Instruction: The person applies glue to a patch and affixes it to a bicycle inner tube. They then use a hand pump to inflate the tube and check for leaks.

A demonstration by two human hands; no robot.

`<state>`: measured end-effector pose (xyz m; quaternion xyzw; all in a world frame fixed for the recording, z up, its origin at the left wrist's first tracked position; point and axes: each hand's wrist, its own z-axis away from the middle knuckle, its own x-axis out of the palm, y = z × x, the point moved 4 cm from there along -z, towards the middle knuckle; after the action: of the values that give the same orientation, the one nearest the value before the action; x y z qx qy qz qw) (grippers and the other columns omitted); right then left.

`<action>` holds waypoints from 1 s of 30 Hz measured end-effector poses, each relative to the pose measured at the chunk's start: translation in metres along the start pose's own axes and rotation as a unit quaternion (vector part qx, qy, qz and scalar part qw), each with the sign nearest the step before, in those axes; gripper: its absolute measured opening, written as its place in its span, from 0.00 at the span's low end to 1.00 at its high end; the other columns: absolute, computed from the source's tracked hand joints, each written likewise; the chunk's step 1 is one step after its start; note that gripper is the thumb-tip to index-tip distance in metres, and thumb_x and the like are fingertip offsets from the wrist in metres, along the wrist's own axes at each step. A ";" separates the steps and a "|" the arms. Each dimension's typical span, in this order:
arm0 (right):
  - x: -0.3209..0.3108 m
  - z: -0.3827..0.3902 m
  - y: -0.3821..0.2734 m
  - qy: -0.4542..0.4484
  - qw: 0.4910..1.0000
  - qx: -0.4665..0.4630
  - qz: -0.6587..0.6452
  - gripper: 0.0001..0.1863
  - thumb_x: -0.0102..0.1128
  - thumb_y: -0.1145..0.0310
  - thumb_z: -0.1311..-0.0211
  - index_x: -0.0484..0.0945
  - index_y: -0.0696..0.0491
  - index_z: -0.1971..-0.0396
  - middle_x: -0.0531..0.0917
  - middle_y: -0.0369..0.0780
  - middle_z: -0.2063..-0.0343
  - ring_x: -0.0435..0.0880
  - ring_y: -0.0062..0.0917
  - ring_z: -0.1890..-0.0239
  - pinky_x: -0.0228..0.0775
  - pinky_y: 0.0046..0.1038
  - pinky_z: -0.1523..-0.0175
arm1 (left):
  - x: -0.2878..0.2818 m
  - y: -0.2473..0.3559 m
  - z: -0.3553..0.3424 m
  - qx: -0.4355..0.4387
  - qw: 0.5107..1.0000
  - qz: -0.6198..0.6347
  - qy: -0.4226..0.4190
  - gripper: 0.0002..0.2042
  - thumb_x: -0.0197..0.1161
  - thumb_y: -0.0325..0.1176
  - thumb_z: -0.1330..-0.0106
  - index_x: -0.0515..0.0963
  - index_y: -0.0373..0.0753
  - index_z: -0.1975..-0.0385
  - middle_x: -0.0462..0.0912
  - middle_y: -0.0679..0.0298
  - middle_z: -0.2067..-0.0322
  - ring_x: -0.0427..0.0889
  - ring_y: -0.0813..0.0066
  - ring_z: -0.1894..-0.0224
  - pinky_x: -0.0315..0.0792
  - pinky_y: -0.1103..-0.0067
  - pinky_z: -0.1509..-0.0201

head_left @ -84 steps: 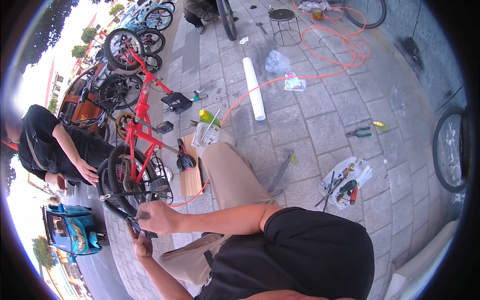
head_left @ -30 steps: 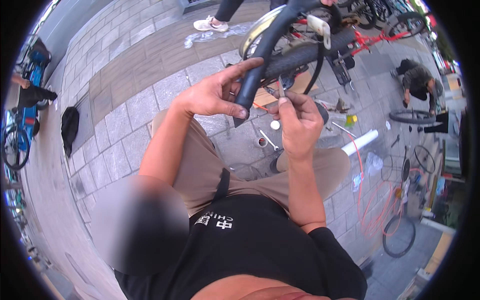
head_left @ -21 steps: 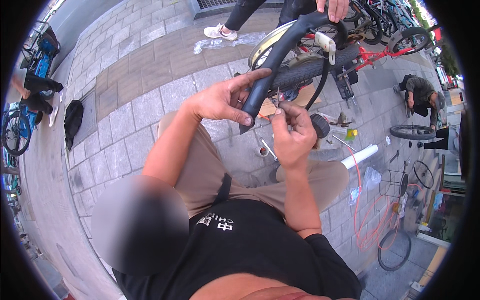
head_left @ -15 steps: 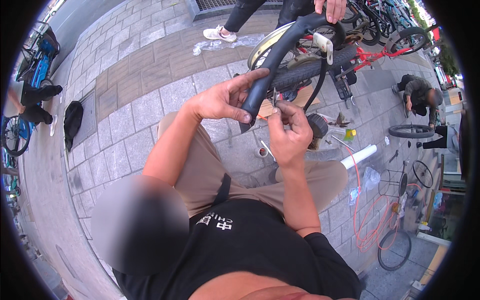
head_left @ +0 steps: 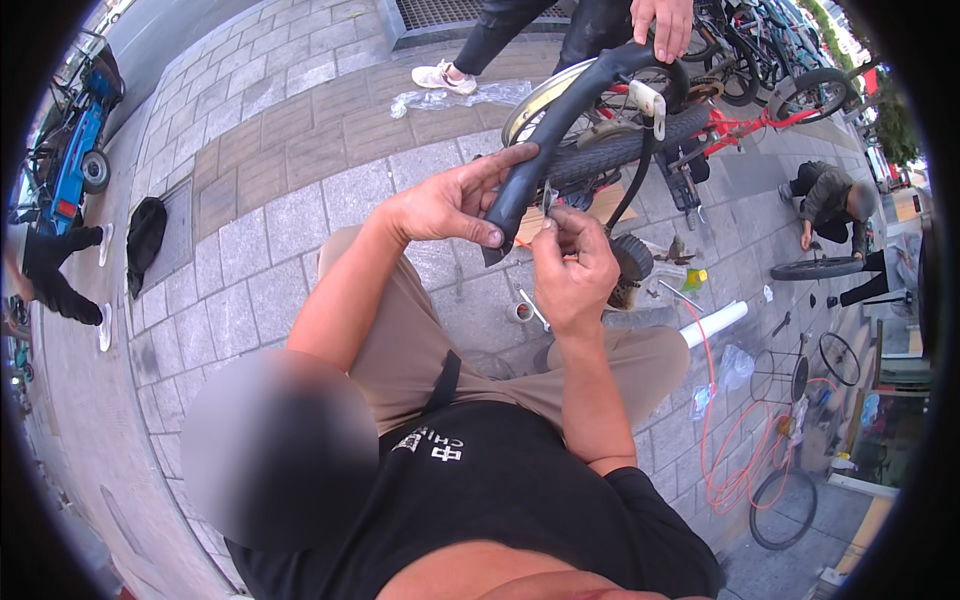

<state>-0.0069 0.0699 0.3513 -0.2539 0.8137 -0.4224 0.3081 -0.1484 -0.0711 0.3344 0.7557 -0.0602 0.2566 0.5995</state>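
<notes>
Above the person's bent knees, the left hand (head_left: 440,205) holds a black inner tube (head_left: 560,130) near its lower end: the thumb lies under the rubber and the fingers stretch along its upper side, so the grip is a loose clasp and not a closed fist. Just beside it, the right hand (head_left: 575,265) has its fingertips pressed together, pinching a small, thin piece (head_left: 548,195) right against the tube; what that piece is cannot be told, since it is too small. Both hands nearly touch each other at that spot. From there the tube arcs up and to the right, where another person's hand (head_left: 662,22) grips its far end. Behind the tube stands a bicycle wheel (head_left: 600,150) with a thick black tyre, joined to a red bicycle frame (head_left: 745,125). On the grey paving stones (head_left: 260,150) below the hands lie a small round tin (head_left: 518,311) and a thin metal tool (head_left: 533,308) just beside it. Farther right, a white pipe (head_left: 715,322) lies on the ground near an orange hose (head_left: 725,470) coiled in loops. A crouching person (head_left: 830,195) works on a loose wheel (head_left: 812,268) well apart at the right edge.
</notes>
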 end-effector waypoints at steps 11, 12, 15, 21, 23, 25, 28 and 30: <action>0.001 0.001 -0.012 -0.005 0.999 -0.023 0.027 0.10 0.69 0.80 0.40 0.84 0.59 0.59 0.89 0.45 0.60 0.90 0.32 0.65 0.82 0.31 0.59 | 0.003 0.001 0.000 -0.004 1.000 -0.004 -0.003 0.60 0.78 0.17 0.46 0.42 0.35 0.16 0.65 0.59 0.27 0.72 0.75 0.32 0.69 0.77 0.28; 0.002 0.001 -0.011 -0.004 0.999 -0.027 0.027 0.10 0.69 0.80 0.40 0.84 0.59 0.59 0.89 0.45 0.59 0.90 0.32 0.65 0.82 0.32 0.59 | 0.002 0.001 0.000 -0.005 1.000 -0.008 -0.004 0.60 0.78 0.17 0.46 0.42 0.35 0.16 0.66 0.59 0.28 0.72 0.75 0.32 0.68 0.77 0.28; 0.002 0.000 -0.014 -0.006 0.998 -0.045 0.047 0.10 0.69 0.80 0.40 0.84 0.59 0.58 0.88 0.45 0.59 0.90 0.33 0.65 0.82 0.32 0.59 | -0.002 -0.002 -0.001 -0.006 1.000 -0.016 -0.006 0.60 0.78 0.17 0.46 0.42 0.35 0.16 0.67 0.60 0.28 0.71 0.75 0.32 0.67 0.77 0.27; 0.001 -0.001 -0.020 -0.004 0.999 -0.029 0.038 0.11 0.69 0.81 0.41 0.84 0.59 0.58 0.89 0.46 0.58 0.90 0.34 0.65 0.82 0.33 0.60 | 0.002 -0.002 0.000 0.019 1.000 -0.014 -0.008 0.56 0.71 0.12 0.42 0.43 0.40 0.16 0.73 0.60 0.36 0.80 0.77 0.43 0.78 0.76 0.37; 0.002 -0.002 -0.021 -0.006 0.999 -0.028 0.038 0.11 0.69 0.81 0.41 0.84 0.59 0.58 0.89 0.46 0.58 0.90 0.34 0.66 0.83 0.33 0.61 | 0.000 -0.001 -0.001 0.018 1.000 -0.021 -0.013 0.56 0.70 0.11 0.42 0.43 0.40 0.16 0.74 0.61 0.37 0.80 0.77 0.43 0.78 0.76 0.38; 0.003 -0.001 -0.018 -0.007 0.997 -0.049 0.051 0.11 0.69 0.81 0.41 0.84 0.59 0.58 0.89 0.46 0.59 0.90 0.35 0.66 0.83 0.33 0.61 | -0.001 0.000 -0.001 0.019 0.999 -0.027 -0.017 0.56 0.70 0.11 0.42 0.43 0.40 0.16 0.73 0.62 0.37 0.80 0.77 0.44 0.79 0.77 0.39; 0.004 -0.001 -0.017 -0.002 0.991 -0.105 0.079 0.12 0.69 0.82 0.42 0.83 0.58 0.58 0.89 0.46 0.59 0.90 0.35 0.66 0.83 0.33 0.63 | 0.001 0.000 -0.002 0.019 0.999 -0.024 -0.019 0.56 0.71 0.11 0.42 0.43 0.40 0.16 0.73 0.62 0.38 0.80 0.78 0.45 0.79 0.77 0.40; 0.002 -0.001 -0.019 0.012 0.988 -0.123 0.089 0.12 0.70 0.82 0.43 0.83 0.58 0.59 0.89 0.46 0.59 0.91 0.35 0.66 0.84 0.33 0.64 | 0.000 -0.001 -0.001 0.022 0.999 -0.025 -0.019 0.56 0.71 0.11 0.42 0.43 0.40 0.16 0.74 0.62 0.38 0.80 0.78 0.45 0.79 0.77 0.40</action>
<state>-0.0063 0.0593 0.3674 -0.2116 0.8823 -0.2934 0.3012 -0.1483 -0.0703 0.3335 0.7748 -0.0468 0.2282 0.5877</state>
